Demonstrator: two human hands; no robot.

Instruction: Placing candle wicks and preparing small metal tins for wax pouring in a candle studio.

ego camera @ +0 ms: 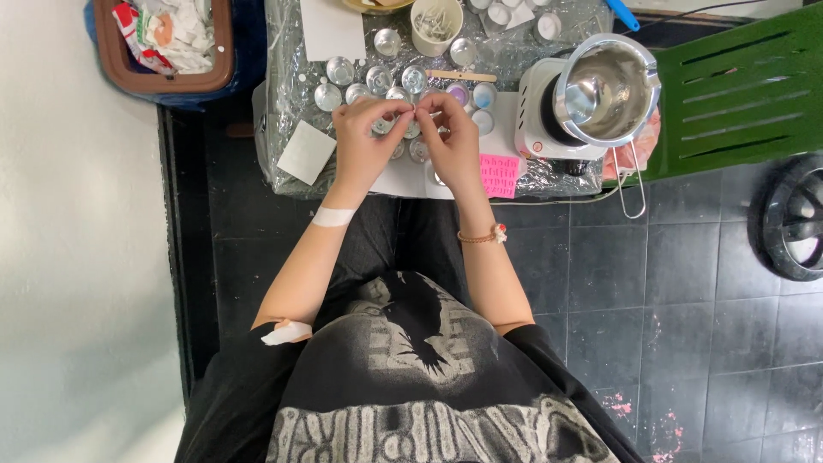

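Evidently
Left hand [364, 137]: fingertips pinched shut on a thin wick [413, 109].
Right hand [452, 137]: pinching it too.
Wick: likely light, limp; pinch near end.
Tin cups [343, 81]: clustered on desk [287, 103].

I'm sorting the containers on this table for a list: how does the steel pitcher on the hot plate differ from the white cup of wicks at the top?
The steel pitcher is shiny metal; the white cup is matte white. The pitcher is wider and sits on the white hot plate; the cup stands on the foil-covered table. The pitcher looks empty; the cup holds thin sticks. Both are round, upright and open-topped.
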